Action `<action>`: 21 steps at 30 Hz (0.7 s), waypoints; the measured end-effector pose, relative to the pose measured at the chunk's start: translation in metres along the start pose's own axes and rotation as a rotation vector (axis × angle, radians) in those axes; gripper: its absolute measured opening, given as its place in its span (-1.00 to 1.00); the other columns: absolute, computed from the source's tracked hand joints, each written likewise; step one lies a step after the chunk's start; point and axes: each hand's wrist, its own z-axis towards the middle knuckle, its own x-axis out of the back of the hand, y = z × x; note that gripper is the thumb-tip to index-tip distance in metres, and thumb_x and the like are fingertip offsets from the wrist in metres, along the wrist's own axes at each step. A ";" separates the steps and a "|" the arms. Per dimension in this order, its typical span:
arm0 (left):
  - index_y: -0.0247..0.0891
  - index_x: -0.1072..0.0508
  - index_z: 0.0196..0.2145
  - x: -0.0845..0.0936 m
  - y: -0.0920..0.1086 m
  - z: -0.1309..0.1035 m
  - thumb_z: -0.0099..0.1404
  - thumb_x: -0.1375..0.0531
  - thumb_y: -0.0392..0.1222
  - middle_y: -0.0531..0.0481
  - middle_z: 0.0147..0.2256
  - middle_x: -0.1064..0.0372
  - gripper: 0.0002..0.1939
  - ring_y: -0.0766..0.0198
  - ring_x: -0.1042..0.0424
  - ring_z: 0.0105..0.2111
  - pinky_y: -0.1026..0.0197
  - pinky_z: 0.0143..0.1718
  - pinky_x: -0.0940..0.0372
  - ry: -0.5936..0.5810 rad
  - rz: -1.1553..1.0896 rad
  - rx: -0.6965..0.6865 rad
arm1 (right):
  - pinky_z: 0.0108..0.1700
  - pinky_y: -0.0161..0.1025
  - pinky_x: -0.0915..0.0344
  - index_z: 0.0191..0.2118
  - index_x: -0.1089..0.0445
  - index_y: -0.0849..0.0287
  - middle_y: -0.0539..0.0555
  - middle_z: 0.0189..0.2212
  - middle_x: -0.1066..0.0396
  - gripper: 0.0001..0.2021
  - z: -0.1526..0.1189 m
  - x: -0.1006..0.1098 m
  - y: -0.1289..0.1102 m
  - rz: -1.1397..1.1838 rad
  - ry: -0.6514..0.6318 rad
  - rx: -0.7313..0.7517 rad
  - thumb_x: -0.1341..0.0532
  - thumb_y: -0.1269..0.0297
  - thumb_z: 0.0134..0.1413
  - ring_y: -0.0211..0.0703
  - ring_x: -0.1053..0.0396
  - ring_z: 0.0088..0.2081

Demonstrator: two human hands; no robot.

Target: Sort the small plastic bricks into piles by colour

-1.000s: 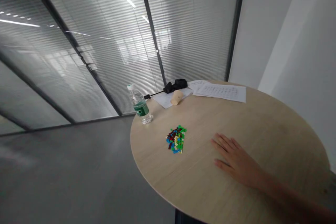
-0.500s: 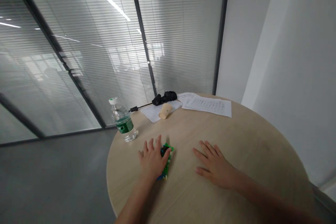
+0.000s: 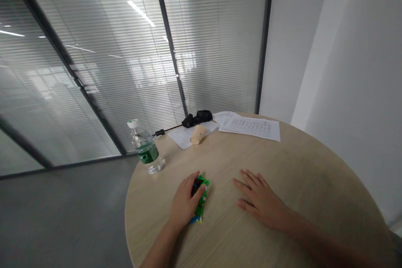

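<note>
My left hand [image 3: 184,203] is closed around the left side of a small toy-brick build [image 3: 202,201] on the round table. The build is mostly green, with black, blue, white and yellow bits; my fingers and palm hide part of it. My thumb lies across its top, and the other fingers are drawn together along its far left edge. To the right, my right hand [image 3: 262,199] rests palm down on the wooden tabletop [image 3: 226,230], fingers stretched out and holding nothing.
A water bottle [image 3: 145,148] with a green label stands near the table's left edge. At the back lie a beige paper cup [image 3: 198,134] on its side, a black bundle with a cord [image 3: 201,118], and printed sheets [image 3: 251,127]. A glass partition with blinds [image 3: 220,50] rises behind.
My left hand's fingers, spread out beside the brick build before, have drawn together around its side. My right hand stays flat on the table. The view has shifted slightly.
</note>
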 end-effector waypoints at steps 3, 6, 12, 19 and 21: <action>-0.26 -0.29 0.04 -0.004 0.003 0.000 0.22 -0.03 0.01 -0.13 0.05 -0.25 -0.51 0.13 -0.22 0.06 0.02 0.13 -0.03 0.000 -0.078 0.032 | 0.19 0.17 0.20 0.21 -0.05 0.04 0.20 0.24 0.08 -0.44 0.000 -0.002 0.002 0.002 0.013 0.008 0.09 -0.09 0.15 0.11 0.18 0.25; -0.26 -0.30 0.03 -0.009 0.007 0.000 0.23 -0.01 0.01 -0.12 0.05 -0.26 -0.53 0.16 -0.22 0.05 0.04 0.13 -0.04 -0.003 -0.113 0.047 | 0.19 0.16 0.19 0.21 -0.04 0.05 0.20 0.24 0.08 -0.45 -0.001 -0.003 0.004 0.008 0.025 0.010 0.08 -0.06 0.16 0.09 0.17 0.25; -0.27 -0.27 0.05 -0.013 0.006 0.004 0.26 0.02 0.01 -0.13 0.03 -0.28 -0.53 0.16 -0.25 0.03 0.03 0.11 -0.07 0.011 -0.064 0.005 | 0.20 0.10 0.18 0.22 -0.03 0.07 0.20 0.24 0.07 -0.44 -0.002 0.001 0.005 0.038 0.018 0.029 0.05 -0.05 0.15 0.03 0.16 0.25; -0.27 -0.26 0.07 -0.019 0.011 0.015 0.26 0.04 -0.01 -0.08 0.02 -0.30 -0.52 0.19 -0.25 0.03 0.08 0.11 -0.08 -0.013 -0.026 -0.016 | 0.21 0.09 0.20 0.23 -0.01 0.12 0.24 0.26 0.17 -0.38 -0.001 0.005 0.005 0.048 -0.019 0.067 0.01 -0.07 0.11 0.09 0.24 0.26; -0.26 -0.28 0.05 -0.023 0.015 0.016 0.27 0.05 -0.01 -0.07 0.01 -0.30 -0.53 0.19 -0.24 0.04 0.09 0.11 -0.07 -0.026 -0.040 -0.012 | 0.22 0.08 0.21 0.23 0.01 0.14 0.26 0.27 0.21 -0.36 0.002 0.008 0.003 0.038 -0.044 0.081 0.00 -0.08 0.10 0.10 0.27 0.26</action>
